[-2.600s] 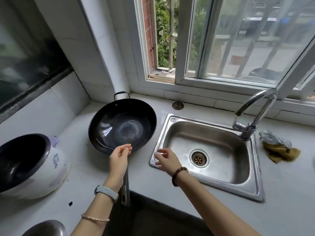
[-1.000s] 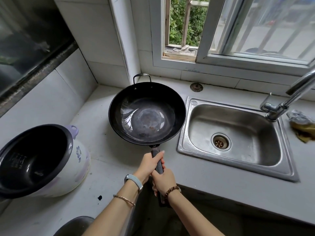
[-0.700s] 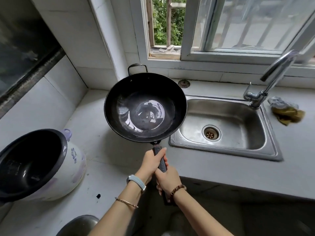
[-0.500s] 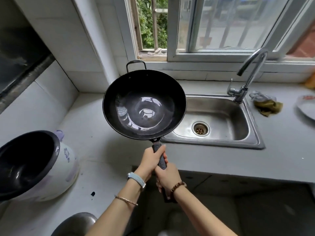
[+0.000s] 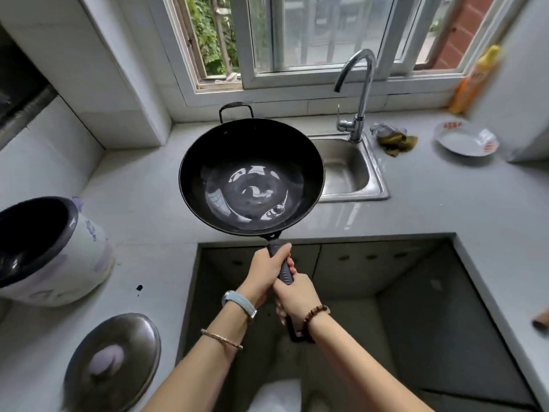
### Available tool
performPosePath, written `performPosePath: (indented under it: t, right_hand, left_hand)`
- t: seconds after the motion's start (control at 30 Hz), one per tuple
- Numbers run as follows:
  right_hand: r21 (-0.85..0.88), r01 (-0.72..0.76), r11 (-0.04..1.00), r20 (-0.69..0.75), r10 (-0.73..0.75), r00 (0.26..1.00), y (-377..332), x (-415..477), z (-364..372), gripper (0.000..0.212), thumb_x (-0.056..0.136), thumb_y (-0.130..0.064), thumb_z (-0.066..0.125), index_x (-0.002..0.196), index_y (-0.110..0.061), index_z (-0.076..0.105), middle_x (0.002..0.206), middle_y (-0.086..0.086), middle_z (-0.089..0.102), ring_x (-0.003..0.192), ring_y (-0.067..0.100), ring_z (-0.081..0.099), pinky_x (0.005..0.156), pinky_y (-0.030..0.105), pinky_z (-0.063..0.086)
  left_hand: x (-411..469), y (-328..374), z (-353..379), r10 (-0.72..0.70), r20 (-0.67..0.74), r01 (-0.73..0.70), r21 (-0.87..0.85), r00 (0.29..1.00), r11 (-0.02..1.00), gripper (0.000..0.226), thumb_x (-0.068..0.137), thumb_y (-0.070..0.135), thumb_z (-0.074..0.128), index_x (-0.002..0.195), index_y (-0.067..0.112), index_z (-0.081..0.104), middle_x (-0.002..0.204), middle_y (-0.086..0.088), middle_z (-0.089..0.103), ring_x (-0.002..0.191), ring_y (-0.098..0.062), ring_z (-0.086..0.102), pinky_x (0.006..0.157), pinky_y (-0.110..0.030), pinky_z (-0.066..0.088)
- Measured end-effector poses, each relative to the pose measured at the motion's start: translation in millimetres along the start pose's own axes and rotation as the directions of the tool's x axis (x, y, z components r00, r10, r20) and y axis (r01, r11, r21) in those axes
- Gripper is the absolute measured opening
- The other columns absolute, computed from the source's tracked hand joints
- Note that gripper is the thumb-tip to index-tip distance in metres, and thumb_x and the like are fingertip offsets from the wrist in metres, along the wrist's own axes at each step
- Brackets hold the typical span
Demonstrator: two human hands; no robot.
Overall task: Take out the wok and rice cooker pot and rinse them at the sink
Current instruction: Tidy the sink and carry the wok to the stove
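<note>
The black wok [image 5: 251, 176] hangs in the air above the counter, and its right rim overlaps the left part of the steel sink [image 5: 353, 171]. My left hand [image 5: 266, 272] grips the dark long handle near the pan. My right hand [image 5: 297, 295] grips the same handle just below it. A small loop handle sticks up at the wok's far side. The curved tap [image 5: 358, 93] stands behind the sink. At the far left, the white rice cooker [image 5: 56, 263] stands open with its dark inner pot [image 5: 26, 233] inside.
A round metal lid [image 5: 111, 361] lies on the counter at lower left. Right of the tap are a crumpled cloth [image 5: 393, 139], a white plate [image 5: 463, 138] and a yellow bottle [image 5: 475, 78]. The grey counter [image 5: 148, 203] wraps around a dark recess in front of me.
Both hands took the wok's handle and lifted it off the counter. It has moved right, over the sink's left part. The view has pulled back and shifted right.
</note>
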State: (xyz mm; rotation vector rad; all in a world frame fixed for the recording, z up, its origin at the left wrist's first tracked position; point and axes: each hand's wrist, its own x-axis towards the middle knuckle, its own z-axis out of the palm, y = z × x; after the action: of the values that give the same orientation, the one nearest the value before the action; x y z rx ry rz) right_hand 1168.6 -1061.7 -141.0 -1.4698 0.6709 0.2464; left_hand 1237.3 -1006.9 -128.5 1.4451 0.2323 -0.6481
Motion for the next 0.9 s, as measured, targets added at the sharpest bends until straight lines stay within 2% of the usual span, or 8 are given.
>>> performPosePath:
  t: [0.23, 0.5, 0.7, 0.9]
  right_hand:
    - [0.071, -0.006, 0.997, -0.073, 0.011, 0.997, 39, -58, -36, 0.017, 0.085, -0.015, 0.054, 0.071, -0.009, 0.047, 0.039, 0.004, 0.041, 0.03, 0.02, 0.038, 0.037, 0.023, 0.033]
    - [0.165, -0.021, 0.986, -0.201, 0.055, 0.978, 50, -102, -76, 0.02, 0.088, -0.013, 0.051, 0.07, -0.01, 0.043, 0.043, 0.004, 0.038, 0.031, 0.018, 0.035, 0.034, 0.019, 0.031]
    - [0.253, 0.003, 0.968, -0.349, 0.088, 0.933, 48, -118, -110, 0.024, 0.089, -0.014, 0.051, 0.066, -0.011, 0.042, 0.044, 0.003, 0.038, 0.031, 0.016, 0.036, 0.035, 0.019, 0.031]
    - [0.321, 0.048, 0.946, -0.519, 0.134, 0.844, 37, -131, -143, 0.021, 0.089, -0.013, 0.051, 0.069, -0.01, 0.042, 0.043, 0.002, 0.039, 0.03, 0.014, 0.036, 0.034, 0.02, 0.032]
  left_hand:
    - [-48, -43, 39, -0.038, 0.051, 0.037, 0.026, 0.998, 0.999, 0.029, 0.094, 0.012, 0.058, 0.068, 0.003, 0.051, 0.052, -0.005, 0.053, 0.04, -0.014, 0.051, 0.045, -0.024, 0.048]
    - [-69, -65, 88, -0.056, 0.211, 0.033, 0.108, 0.976, 0.994, 0.034, 0.093, 0.012, 0.06, 0.062, 0.004, 0.05, 0.051, -0.007, 0.052, 0.04, -0.017, 0.05, 0.048, -0.027, 0.048]
    - [-73, -65, 137, -0.083, 0.385, 0.003, 0.205, 0.919, 0.979, 0.034, 0.094, 0.012, 0.059, 0.063, 0.004, 0.049, 0.051, -0.006, 0.053, 0.041, -0.018, 0.052, 0.049, -0.027, 0.049]
    - [-78, -59, 191, -0.125, 0.547, -0.052, 0.297, 0.827, 0.953, 0.034, 0.093, 0.011, 0.06, 0.061, 0.005, 0.049, 0.051, -0.007, 0.053, 0.041, -0.018, 0.052, 0.048, -0.028, 0.049]
